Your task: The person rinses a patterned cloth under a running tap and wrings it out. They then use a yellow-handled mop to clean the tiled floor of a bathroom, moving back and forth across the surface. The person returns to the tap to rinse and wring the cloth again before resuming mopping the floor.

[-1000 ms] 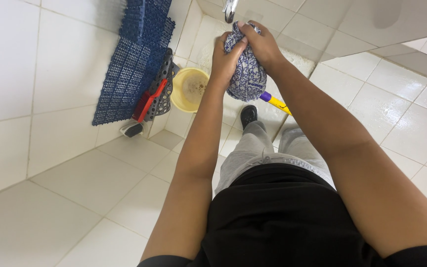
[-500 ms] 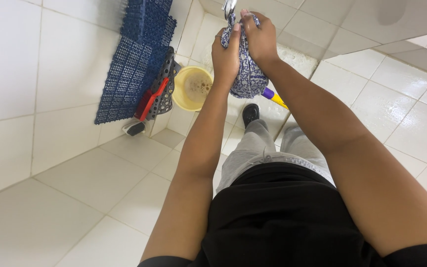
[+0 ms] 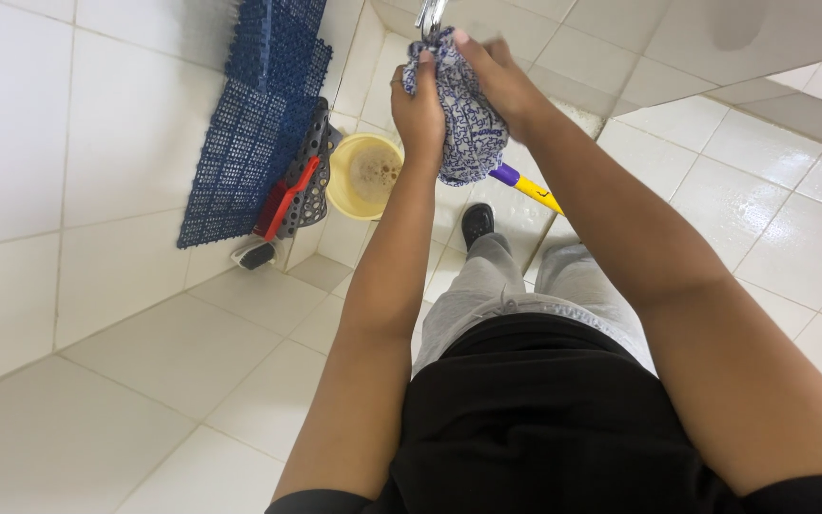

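A blue-and-white patterned cloth (image 3: 463, 114) is gripped from both sides by the left hand (image 3: 420, 109) and right hand (image 3: 497, 81), bunched directly beneath a metal tap (image 3: 430, 14). A yellow bucket (image 3: 340, 195) is seen on the tiled floor below, beside a blue mat (image 3: 249, 143).

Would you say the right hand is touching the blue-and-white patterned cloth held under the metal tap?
Touching. The head view shows the right hand wrapped over the top of the blue-and-white patterned cloth, fingers pressed into the fabric with no gap.
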